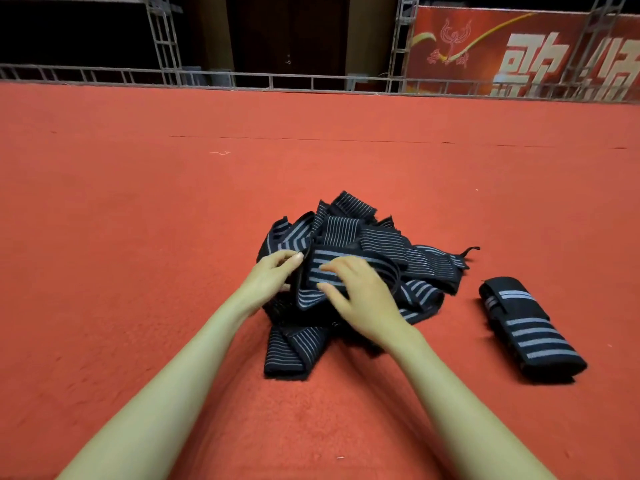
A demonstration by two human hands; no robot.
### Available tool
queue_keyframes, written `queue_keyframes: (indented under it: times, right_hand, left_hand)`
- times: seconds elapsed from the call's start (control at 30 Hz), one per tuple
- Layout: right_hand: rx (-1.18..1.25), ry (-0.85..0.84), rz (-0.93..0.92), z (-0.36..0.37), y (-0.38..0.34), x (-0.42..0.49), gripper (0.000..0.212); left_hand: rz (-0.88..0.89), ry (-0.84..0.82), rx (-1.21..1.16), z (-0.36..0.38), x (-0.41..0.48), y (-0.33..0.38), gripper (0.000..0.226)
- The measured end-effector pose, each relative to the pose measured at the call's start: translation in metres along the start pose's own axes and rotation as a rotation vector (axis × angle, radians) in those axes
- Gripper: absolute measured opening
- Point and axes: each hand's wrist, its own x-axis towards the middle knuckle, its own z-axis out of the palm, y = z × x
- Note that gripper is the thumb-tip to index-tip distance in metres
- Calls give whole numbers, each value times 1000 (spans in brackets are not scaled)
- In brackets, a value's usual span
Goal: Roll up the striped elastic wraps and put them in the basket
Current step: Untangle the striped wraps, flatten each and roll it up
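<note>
My left hand (273, 273) pinches the end of the top striped wrap (320, 259) on the pile (381, 237) mid-carpet, and my right hand (362, 301) presses flat on it, so I'd best pull it free, straighten it, then roll tightly.

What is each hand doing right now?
Left hand: pinches the wrap edge.
Right hand: open, fingers resting on that wrap.
</note>
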Motion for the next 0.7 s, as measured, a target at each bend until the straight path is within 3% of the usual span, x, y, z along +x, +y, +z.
queue_keyframes:
  times: [0.1, 0.17, 0.27, 0.33, 0.43, 0.57, 0.7]
  right_hand:
    - [94, -138, 224, 13, -18, 11, 48]
    - [82, -115, 300, 20, -20, 14, 47]
    - [228, 2, 393, 24, -16, 13, 30]
    - [340, 22, 461, 22, -14, 14, 29]
    - [368, 20, 488, 18, -13, 16, 36]
    - [533, 61, 471, 15, -13, 16, 13]
    - [630, 104, 470, 15, -17, 13, 8]
  left_hand:
    - [-18, -1, -147, -3, -9, -2, 15]
    - [5, 7, -137, -5, -12, -4, 21]
    - [120, 73, 63, -3, -15, -6, 33]
    - [174, 174, 146, 1, -15, -6, 31]
    - [146, 200, 1, 10, -14, -7, 19]
    - [125, 178, -132, 11, -18, -7, 8]
    - [219, 231, 215, 16, -24, -12, 39]
